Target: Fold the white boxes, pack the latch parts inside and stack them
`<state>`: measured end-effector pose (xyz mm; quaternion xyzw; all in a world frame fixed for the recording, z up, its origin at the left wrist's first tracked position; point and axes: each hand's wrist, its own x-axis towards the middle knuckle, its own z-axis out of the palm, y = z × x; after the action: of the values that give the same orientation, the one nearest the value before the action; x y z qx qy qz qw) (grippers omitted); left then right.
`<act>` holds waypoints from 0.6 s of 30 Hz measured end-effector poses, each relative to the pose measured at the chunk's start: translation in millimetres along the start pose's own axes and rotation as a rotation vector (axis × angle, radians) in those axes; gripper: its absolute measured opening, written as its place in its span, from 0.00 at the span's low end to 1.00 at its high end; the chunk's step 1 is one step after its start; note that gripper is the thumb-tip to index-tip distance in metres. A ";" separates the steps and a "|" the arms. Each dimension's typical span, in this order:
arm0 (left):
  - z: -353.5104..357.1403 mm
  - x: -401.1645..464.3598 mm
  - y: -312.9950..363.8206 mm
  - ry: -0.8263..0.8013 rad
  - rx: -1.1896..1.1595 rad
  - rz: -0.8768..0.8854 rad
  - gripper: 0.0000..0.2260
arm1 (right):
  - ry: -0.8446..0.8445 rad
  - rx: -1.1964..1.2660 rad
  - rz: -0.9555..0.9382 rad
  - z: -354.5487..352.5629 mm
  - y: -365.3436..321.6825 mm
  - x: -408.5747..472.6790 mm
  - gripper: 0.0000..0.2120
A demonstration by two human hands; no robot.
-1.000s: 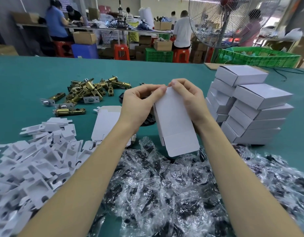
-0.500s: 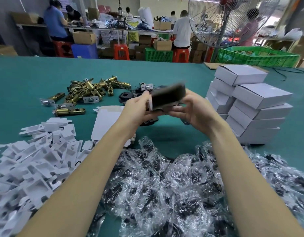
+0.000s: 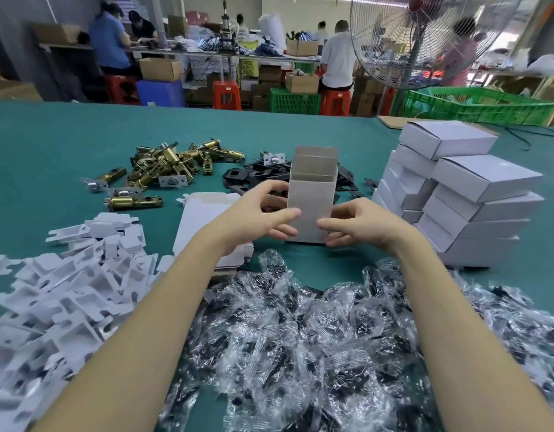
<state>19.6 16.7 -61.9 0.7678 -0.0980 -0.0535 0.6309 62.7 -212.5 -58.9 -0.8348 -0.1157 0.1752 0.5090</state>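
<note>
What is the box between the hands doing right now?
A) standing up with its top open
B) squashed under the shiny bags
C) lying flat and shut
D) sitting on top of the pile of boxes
A: the box stands upright on the table between the left hand and right hand, top flaps up and its inside showing.

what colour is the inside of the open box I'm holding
Brownish grey inside the open box, unlike its white outside; the head view shows it, at the open top.
</note>
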 end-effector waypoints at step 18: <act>5.9 2.8 -24.8 0.087 0.100 0.065 0.10 | -0.093 -0.838 -0.271 125.7 -168.3 33.3 0.07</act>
<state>23.2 15.0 -87.2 0.7964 -0.0978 0.0053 0.5968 38.9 -21.8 32.2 -0.9376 -0.3080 0.0823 0.1391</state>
